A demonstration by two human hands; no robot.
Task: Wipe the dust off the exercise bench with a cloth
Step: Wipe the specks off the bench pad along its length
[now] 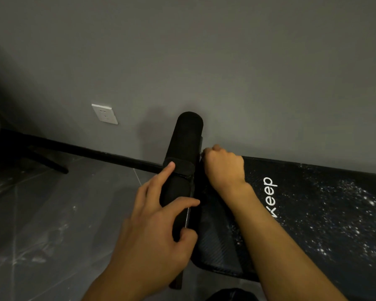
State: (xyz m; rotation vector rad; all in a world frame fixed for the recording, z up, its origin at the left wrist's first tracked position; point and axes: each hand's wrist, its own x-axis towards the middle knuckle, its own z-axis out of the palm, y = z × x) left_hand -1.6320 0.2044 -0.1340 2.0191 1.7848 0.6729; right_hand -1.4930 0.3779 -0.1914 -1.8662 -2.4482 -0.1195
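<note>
The black exercise bench pad (313,205) runs off to the right, with a white "Keep" logo and white dust specks over its surface. At its left end is a black foam roller (188,135) with a strap around it. My left hand (161,224) holds the roller, fingers laid over the top and thumb curled under its near end. My right hand (224,168) is balled in a fist at the gap between roller and pad. It grips what looks like a dark cloth (201,181), mostly hidden and hard to tell from the black pad.
A grey wall stands close behind the bench, with a white socket (104,114) and black skirting (85,149). Dark chair legs (50,165) stand at the left on the grey tiled floor (52,224). A dark object (230,295) shows at the bottom edge.
</note>
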